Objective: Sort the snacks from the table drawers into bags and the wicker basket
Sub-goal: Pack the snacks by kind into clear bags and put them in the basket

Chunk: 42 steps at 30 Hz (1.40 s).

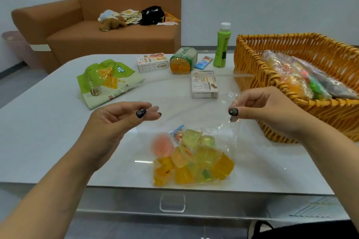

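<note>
both hands pinch the clear bag (196,153) of jelly cups at the table's (48,141) near edge: left hand (120,120), right hand (258,106); wicker basket (252,64) at the right edge.

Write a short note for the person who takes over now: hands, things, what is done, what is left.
Left hand and right hand each pinch a top corner of the clear bag, holding it over the table.
The bag holds jelly cups.
The wicker basket on the right already has filled bags.
Left: close this bag, then sort the boxes, bottle and green packet lying behind.
</note>
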Each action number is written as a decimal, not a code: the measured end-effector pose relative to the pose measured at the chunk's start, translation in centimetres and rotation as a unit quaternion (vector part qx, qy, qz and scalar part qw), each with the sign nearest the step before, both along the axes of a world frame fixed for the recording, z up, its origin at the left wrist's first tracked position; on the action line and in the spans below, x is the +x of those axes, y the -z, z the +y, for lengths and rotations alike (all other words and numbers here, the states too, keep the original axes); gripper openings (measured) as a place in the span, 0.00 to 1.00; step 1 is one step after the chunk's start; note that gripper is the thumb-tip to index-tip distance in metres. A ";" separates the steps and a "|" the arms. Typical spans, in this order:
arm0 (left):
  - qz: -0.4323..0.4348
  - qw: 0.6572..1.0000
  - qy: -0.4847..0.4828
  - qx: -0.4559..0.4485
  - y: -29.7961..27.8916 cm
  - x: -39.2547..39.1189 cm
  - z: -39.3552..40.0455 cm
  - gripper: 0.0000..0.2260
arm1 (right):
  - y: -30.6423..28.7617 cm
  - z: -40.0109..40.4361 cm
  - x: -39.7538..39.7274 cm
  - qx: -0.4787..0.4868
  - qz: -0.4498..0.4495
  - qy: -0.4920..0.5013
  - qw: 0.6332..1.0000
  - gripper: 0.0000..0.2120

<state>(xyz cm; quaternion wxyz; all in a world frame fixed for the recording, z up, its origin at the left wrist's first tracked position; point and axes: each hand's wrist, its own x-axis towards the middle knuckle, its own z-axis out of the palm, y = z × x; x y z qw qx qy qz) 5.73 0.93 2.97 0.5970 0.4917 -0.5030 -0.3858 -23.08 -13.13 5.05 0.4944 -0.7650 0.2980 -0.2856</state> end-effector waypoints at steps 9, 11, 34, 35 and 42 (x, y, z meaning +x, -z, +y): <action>-0.251 0.963 -0.091 -0.038 -0.2 0.6 1.5 0.06 | 0.8 1.3 -0.1 -0.280 0.013 0.070 0.957 0.10; -0.246 0.964 -0.096 -0.034 -0.2 0.2 1.9 0.09 | 1.1 1.8 -0.1 -0.262 0.016 0.083 0.961 0.07; 0.016 0.985 -0.135 0.106 0.6 -3.1 4.5 0.15 | 0.1 5.3 -0.1 0.330 -0.023 0.056 0.942 0.21; 0.029 0.985 -0.127 0.114 0.8 -2.9 4.5 0.16 | 0.2 5.2 -0.2 0.327 -0.020 0.055 0.943 0.21; 0.124 0.976 -0.121 0.129 1.9 -3.0 3.1 0.16 | 1.8 4.4 0.1 0.334 -0.002 0.074 0.940 0.19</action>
